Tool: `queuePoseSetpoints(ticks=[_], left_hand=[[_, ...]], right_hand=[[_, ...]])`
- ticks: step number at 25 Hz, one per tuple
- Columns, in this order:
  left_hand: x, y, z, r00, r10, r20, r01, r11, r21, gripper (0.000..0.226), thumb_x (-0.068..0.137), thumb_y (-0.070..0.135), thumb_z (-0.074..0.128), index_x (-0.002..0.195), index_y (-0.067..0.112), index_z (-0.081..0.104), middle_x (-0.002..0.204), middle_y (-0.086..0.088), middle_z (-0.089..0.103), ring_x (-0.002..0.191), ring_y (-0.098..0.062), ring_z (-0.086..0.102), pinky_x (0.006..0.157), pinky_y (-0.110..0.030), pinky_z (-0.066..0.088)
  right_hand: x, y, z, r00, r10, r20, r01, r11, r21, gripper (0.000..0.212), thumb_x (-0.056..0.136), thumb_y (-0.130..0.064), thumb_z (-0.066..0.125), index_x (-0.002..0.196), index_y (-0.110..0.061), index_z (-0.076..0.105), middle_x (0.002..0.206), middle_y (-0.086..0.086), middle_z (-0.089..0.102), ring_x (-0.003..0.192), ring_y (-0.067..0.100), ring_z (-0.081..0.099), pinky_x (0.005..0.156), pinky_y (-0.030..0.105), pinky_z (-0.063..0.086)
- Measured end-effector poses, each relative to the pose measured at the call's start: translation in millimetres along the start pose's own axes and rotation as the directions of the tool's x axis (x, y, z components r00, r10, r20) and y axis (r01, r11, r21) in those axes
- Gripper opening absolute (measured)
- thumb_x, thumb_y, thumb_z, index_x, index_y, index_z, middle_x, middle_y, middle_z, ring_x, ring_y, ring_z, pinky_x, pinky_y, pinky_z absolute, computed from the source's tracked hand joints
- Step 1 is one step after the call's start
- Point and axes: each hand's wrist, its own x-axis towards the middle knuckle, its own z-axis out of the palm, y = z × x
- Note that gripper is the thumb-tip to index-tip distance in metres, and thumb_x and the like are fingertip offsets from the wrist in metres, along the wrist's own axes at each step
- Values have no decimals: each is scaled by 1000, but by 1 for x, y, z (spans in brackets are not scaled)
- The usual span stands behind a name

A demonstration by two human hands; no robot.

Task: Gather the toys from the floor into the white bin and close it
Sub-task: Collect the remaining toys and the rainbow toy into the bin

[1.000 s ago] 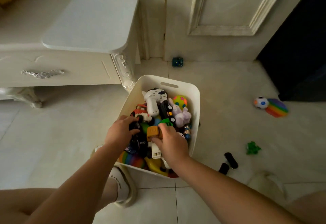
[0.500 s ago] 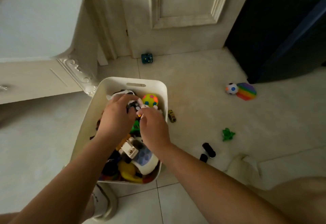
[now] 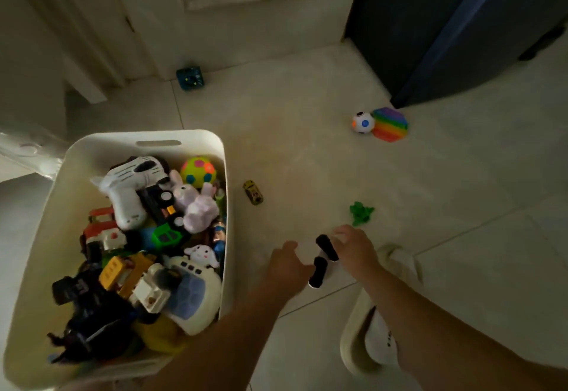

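The white bin [image 3: 147, 136] stands open at the lower left, heaped with toys, and no lid is in view. Both my hands are outside it, low over the floor to its right. My left hand [image 3: 287, 267] has its fingers spread beside a black toy piece [image 3: 317, 272]. My right hand [image 3: 355, 249] curls over the end of a second black toy piece [image 3: 326, 246]; whether it grips it is unclear. Also on the floor lie a small yellow car [image 3: 252, 193], a green frog [image 3: 361, 212], a spotted white ball [image 3: 363, 122], a rainbow pop toy [image 3: 391, 124] and a teal cube [image 3: 190, 78].
My foot in a white sock and slipper [image 3: 379, 338] rests just below my right arm. A dark cabinet [image 3: 461, 21] fills the upper right. A pale door [image 3: 246, 21] closes off the back, and an ornate white furniture corner [image 3: 27, 150] touches the bin's far left.
Both hands have left the bin and moved right and down to the two black pieces on the floor. The view has swung right, and a yellow car now shows beside the bin.
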Motion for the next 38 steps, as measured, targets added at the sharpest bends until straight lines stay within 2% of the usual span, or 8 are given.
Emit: queuePoseSetpoints(ticks=[7, 12, 17, 19, 22, 27, 32, 38], left_hand=[[53, -5, 47, 999, -34, 37, 20, 944, 330, 57, 89, 42, 58, 136, 16, 39, 133, -8, 41, 115, -25, 53, 92, -35, 48], [69, 3, 61, 999, -20, 27, 3, 863, 505, 40, 90, 39, 55, 120, 15, 43, 120, -6, 43, 107, -24, 52, 73, -31, 42], [73, 3, 67, 996, 87, 34, -92, 850, 519, 34, 94, 7, 44, 127, 13, 38, 126, -12, 40, 105, -29, 54, 75, -36, 47], [72, 3, 62, 997, 72, 16, -71, 888, 454, 35, 92, 3, 43, 125, 15, 40, 123, -12, 41, 103, -29, 54, 76, -35, 46], [77, 3, 53, 1000, 18, -18, -12, 947, 320, 33, 91, 2, 44, 122, 13, 45, 121, -14, 39, 100, -31, 56, 84, -35, 51], [85, 10, 41, 998, -57, -26, 59, 992, 107, 30, 90, 5, 48, 120, 10, 45, 118, -16, 47, 100, -34, 58, 88, -39, 53], [68, 41, 28, 997, -23, -79, 7, 982, -190, 30, 85, 4, 48, 114, 11, 49, 103, -14, 61, 91, -31, 64, 79, -44, 57], [34, 64, -15, 987, 20, -158, -88, 896, -434, 29, 78, 1, 47, 103, 14, 52, 93, -15, 67, 86, -34, 67, 74, -54, 58]], right_hand=[[17, 3, 28, 997, -24, 71, 37, 981, -191, 53, 93, -31, 55, 142, -37, 36, 130, 9, 38, 120, 27, 42, 91, 36, 45], [21, 6, 30, 997, -48, 54, 53, 995, -88, 38, 91, -13, 52, 126, -25, 50, 120, 10, 43, 109, 27, 46, 84, 32, 46], [21, -2, 7, 886, 135, -444, 25, 941, 337, 27, 81, -8, 56, 104, -16, 44, 110, 5, 42, 81, 27, 57, 63, 32, 45], [32, 1, -8, 876, 201, -438, -71, 952, 297, 52, 86, -18, 58, 132, -22, 36, 125, 9, 40, 89, 29, 61, 64, 30, 44], [49, 15, -21, 962, 197, -190, -182, 979, 91, 78, 89, -38, 61, 149, -40, 11, 143, 15, 32, 106, 32, 61, 73, 31, 46], [50, 16, -11, 979, 150, -138, -146, 989, 35, 38, 93, -34, 57, 128, -23, 48, 131, 11, 43, 98, 32, 62, 80, 36, 52], [29, -26, -5, 976, 79, -203, 5, 923, 384, 27, 87, -30, 62, 112, -25, 57, 112, 8, 57, 87, 22, 60, 70, 28, 47], [1, -87, -31, 959, -44, -279, 187, 837, 513, 23, 81, -35, 64, 101, -30, 55, 101, 0, 62, 85, 18, 62, 67, 31, 49]])
